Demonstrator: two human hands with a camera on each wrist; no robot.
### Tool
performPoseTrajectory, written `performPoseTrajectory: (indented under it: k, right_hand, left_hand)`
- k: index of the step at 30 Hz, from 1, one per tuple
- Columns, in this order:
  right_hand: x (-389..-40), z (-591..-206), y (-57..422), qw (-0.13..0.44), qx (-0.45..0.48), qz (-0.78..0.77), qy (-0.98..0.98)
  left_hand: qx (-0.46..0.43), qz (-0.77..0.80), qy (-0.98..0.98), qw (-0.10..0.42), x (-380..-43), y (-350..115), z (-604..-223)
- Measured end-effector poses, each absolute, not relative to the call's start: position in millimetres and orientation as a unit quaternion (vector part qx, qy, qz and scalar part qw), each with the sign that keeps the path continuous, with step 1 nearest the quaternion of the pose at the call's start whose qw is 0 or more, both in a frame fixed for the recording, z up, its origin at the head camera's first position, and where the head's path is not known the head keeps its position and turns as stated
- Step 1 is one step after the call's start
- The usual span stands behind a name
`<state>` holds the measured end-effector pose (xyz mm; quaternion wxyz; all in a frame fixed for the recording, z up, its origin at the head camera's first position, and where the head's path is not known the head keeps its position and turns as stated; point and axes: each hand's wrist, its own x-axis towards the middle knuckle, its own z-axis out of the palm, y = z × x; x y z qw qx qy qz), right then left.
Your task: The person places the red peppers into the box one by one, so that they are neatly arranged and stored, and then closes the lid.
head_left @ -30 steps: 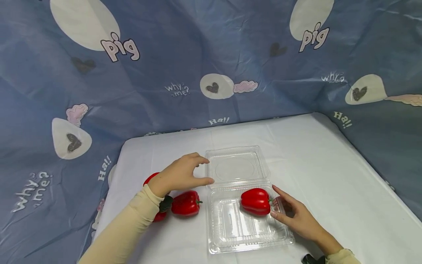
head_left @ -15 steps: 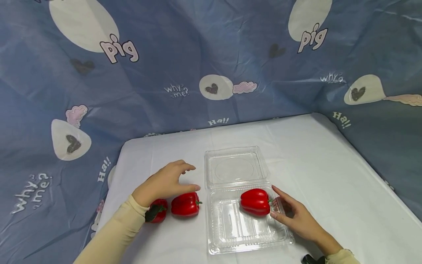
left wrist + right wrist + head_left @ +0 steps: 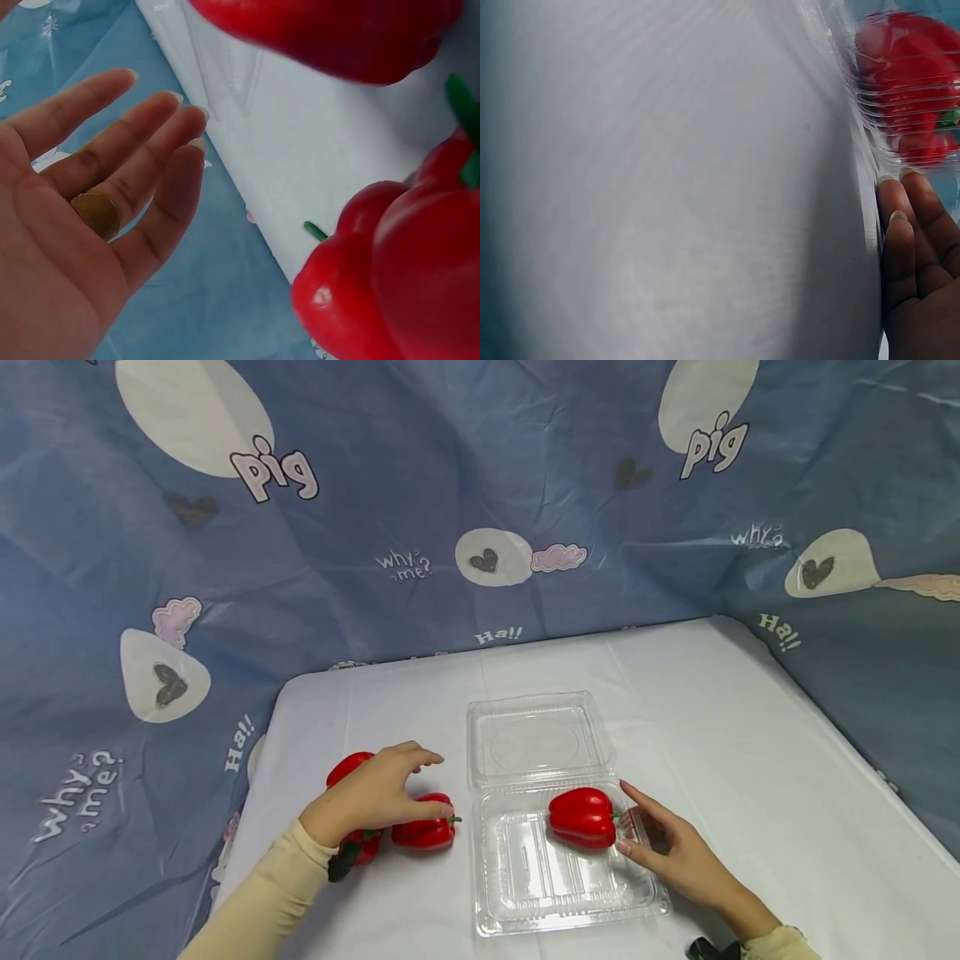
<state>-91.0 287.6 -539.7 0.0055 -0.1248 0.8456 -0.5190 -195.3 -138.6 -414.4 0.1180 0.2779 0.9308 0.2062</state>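
Note:
In the head view my left hand (image 3: 375, 789) hovers over the red bell peppers at the left, fingers loosely extended, holding nothing. Its thumb passes over the nearest bell pepper (image 3: 423, 837); contact cannot be told. Two more peppers, a back one (image 3: 348, 767) and a front one (image 3: 369, 846), are partly hidden by that hand and wrist. The left wrist view shows the palm free and peppers (image 3: 424, 262) beside it. A clear plastic clamshell container (image 3: 498, 893) lies unfolded, with one bell pepper (image 3: 582, 818) in its base. My right hand (image 3: 686, 860) rests at the base's right edge, fingers relaxed.
The container's lid (image 3: 536, 739) lies flat behind the base. White cloth (image 3: 757, 760) covers the table. A blue printed curtain (image 3: 420, 610) stands along the back and sides. A dark device (image 3: 712, 950) sits at my right wrist.
My left hand has drawn back leftward from the container's left edge and sunk toward the peppers. The right hand, the container and the pepper inside it stay where they were.

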Motion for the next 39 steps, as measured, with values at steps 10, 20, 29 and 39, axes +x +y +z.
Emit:
performPoseTrajectory:
  k: [10, 20, 29, 39]
  right_hand:
    - [-91.3, -540.5, 287.2, 0.005, -0.124, -0.52, 0.845]
    - [-91.2, -541.3, 288.1, 0.004, -0.123, -0.523, 0.844]
    - [-90.2, -541.0, 288.4, 0.003, -0.126, -0.527, 0.841]
    - [-91.1, -540.4, 288.1, 0.002, -0.125, -0.52, 0.845]
  left_hand:
    - [0.269, 0.199, 0.93, 0.149, -189.5, -138.3, -433.4]
    - [0.279, 0.197, 0.928, 0.151, -180.2, -136.1, -451.2]
    - [0.278, 0.213, 0.921, 0.171, -180.1, -137.5, -461.3]
    - [0.273, 0.221, 0.918, 0.183, -179.5, -135.4, -469.3]
